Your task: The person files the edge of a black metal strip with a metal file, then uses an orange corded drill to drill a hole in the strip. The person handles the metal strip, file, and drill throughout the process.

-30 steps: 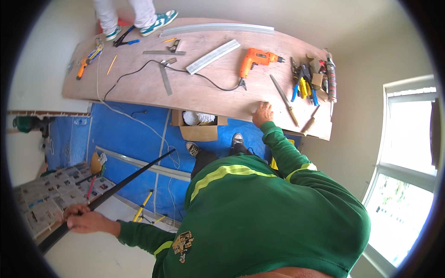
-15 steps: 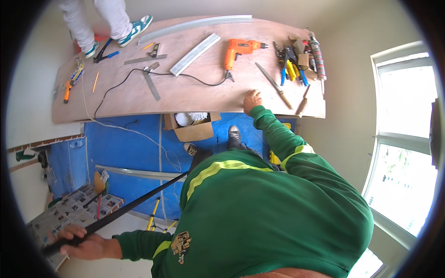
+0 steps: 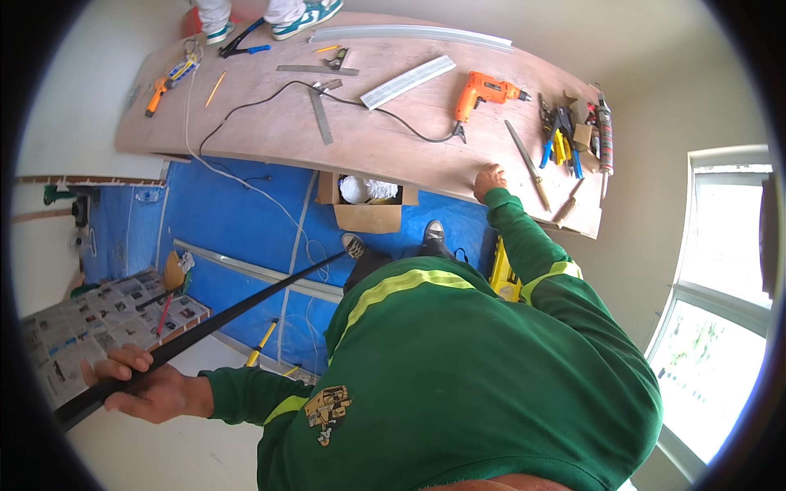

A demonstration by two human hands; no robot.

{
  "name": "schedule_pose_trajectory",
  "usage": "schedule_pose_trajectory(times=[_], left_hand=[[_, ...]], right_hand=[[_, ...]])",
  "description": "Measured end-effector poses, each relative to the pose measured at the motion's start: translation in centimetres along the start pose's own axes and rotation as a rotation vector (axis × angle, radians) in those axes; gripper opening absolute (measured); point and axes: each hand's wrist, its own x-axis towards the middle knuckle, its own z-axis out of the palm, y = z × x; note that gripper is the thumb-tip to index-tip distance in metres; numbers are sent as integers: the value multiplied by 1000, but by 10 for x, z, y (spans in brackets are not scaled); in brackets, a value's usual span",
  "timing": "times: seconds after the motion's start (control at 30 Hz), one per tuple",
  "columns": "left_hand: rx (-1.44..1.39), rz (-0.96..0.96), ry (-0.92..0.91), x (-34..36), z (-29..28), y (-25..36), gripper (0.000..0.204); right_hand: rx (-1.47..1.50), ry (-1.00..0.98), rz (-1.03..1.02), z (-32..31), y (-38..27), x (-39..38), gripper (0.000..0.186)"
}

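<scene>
My left hand (image 3: pixel 147 385) holds a long black pole (image 3: pixel 217 322) at lower left, fingers loosely curled around it. My right hand (image 3: pixel 491 176) rests with curled fingers on the front edge of a plywood worktop (image 3: pixel 270 135). Near it lie a long thin blade (image 3: pixel 524 155) and a wooden-handled tool (image 3: pixel 569 204). Farther back are an orange corded drill (image 3: pixel 475 96), a short metal channel (image 3: pixel 408 82), squares (image 3: pixel 319 114), pencils and a pile of snips (image 3: pixel 561 135) beside a sealant tube (image 3: pixel 606 131).
Another person's legs in teal shoes (image 3: pixel 303 23) stand at the worktop's back left. Below are an open carton (image 3: pixel 367 217), blue floor sheeting (image 3: pixel 246 209), white cords and metal strips (image 3: pixel 213 258). Newspapers (image 3: pixel 90 327) lie at left; a yellow object (image 3: pixel 508 278) is under the worktop; a window (image 3: pixel 720 237) is at right.
The view has shifted slightly. My left hand stays on the pole, its fingers a little more spread, and the pole's far end points nearer my feet. My right hand remains at the edge.
</scene>
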Motion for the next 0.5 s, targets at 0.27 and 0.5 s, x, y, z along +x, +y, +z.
schedule_pose_trajectory(times=[0.27,0.5], left_hand=[[122,44,-41,-20,-21,-4,72],[-40,19,-40,-43,-26,-19,52]], right_hand=[[77,66,12,6,2,1,68],[-7,-22,18,-1,-1,4,77]])
